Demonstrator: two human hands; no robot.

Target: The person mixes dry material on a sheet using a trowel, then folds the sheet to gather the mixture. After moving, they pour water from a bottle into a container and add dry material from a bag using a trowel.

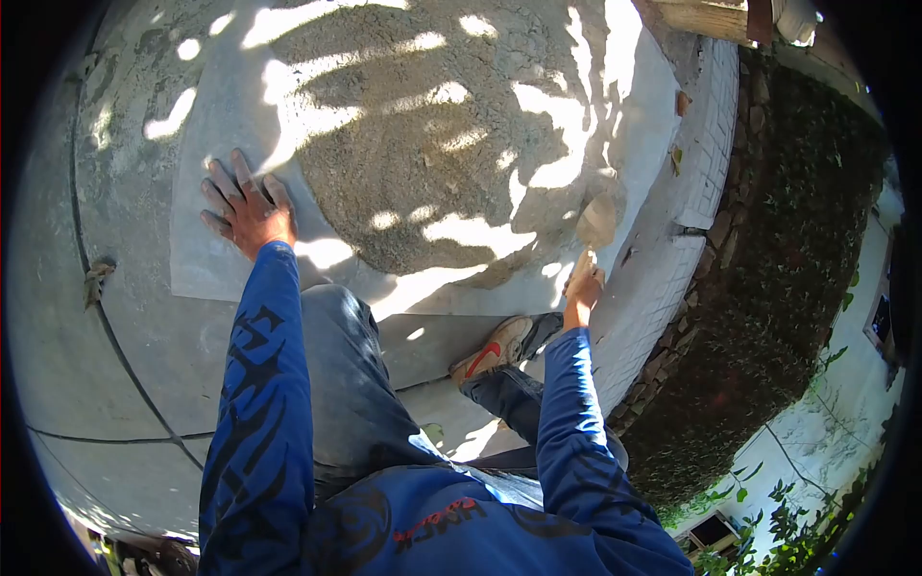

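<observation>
My left hand (252, 213) lies flat with its fingers spread on the left part of a pale grey sheet (216, 259), holding nothing. In my right hand (585, 281) is the handle of a small trowel (596, 221), its blade pointing away from me over the sheet's right side. Between the two hands and beyond them, a broad mound of grey-brown sand or mortar mix (403, 144) covers the middle of the sheet, patched with sunlight. My fingers are wrapped round the trowel handle.
Grey concrete floor (125, 336) with dark joint lines runs along the left. My shoe (495, 348) rests near the sheet's lower edge. A patterned kerb (663, 298) and a dark planted bed (749, 317) lie to the right. A knotted piece (97, 275) sits on the left joint line.
</observation>
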